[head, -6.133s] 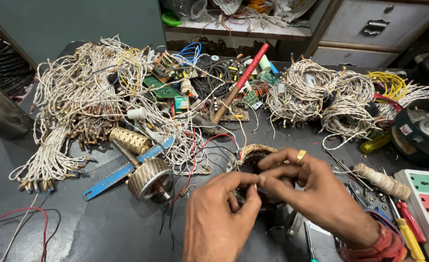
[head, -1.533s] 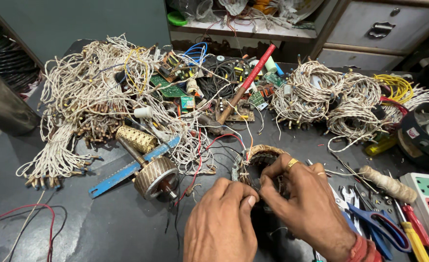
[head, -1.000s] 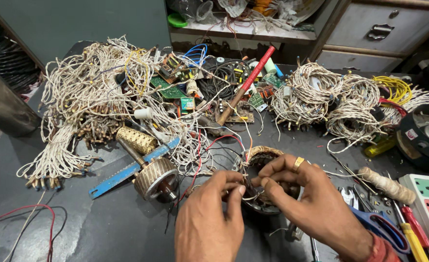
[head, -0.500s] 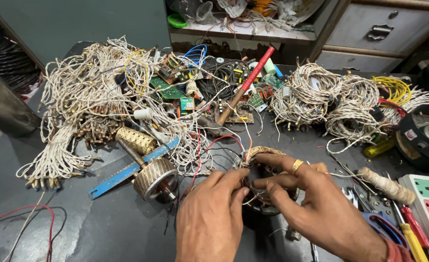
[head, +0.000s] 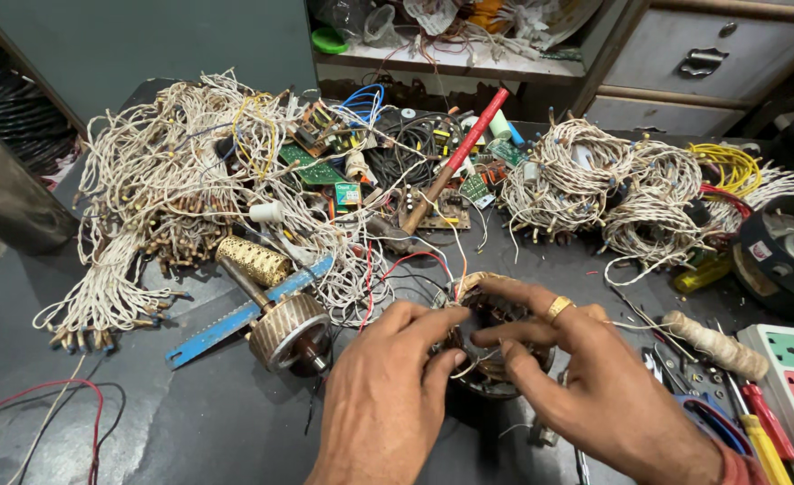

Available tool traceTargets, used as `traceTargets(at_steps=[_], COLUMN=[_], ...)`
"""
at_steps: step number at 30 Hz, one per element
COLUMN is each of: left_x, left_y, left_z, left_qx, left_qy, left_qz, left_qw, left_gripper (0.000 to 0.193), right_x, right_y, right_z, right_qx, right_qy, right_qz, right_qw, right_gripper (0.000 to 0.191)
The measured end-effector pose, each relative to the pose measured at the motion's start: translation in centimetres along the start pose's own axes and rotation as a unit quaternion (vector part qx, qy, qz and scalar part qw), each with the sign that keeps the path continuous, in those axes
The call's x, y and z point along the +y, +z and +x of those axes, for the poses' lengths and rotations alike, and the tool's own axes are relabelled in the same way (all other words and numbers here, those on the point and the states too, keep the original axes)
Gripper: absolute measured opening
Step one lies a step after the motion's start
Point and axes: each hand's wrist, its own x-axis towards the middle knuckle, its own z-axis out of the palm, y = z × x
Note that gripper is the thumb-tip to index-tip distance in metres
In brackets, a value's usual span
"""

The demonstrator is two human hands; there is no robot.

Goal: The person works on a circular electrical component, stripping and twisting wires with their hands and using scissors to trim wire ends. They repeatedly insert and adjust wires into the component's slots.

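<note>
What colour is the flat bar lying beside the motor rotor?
Blue, seen in the head view.

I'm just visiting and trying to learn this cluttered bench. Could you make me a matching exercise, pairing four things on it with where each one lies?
Things:
1. round wound motor stator
2. flat blue metal strip
3. red-handled soldering iron
4. coil of yellow wire

Places:
A. far right, beside the white wire bundles
B. under the fingertips of the left hand and right hand
C. slanted across the circuit boards at the back
D. left of the hands, beside a ribbed rotor

Pairs: 1-B, 2-D, 3-C, 4-A
</note>
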Motion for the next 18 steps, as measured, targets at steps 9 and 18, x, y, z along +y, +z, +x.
traceTargets(at_steps=[9, 18], left_x=[-0.8, -1.1], left_y=[-0.6, -1.0], left_z=[0.4, 0.3], left_qx=[-0.051, -0.033], left_qy=[0.088, 0.18], left_qz=[0.053, 0.08], left_qw=[0.993, 0.98], left_gripper=[0.026, 0.023], right_x=[1.8, 1.5], right_y=[-0.7, -1.6], right_z=[0.2, 0.3], right_qx=[-0.011, -0.04], right_qy=[-0.077, -0.065], right_qz=[-0.007, 0.062], right_qw=[0.997, 0.995], right_gripper=[0.065, 0.062])
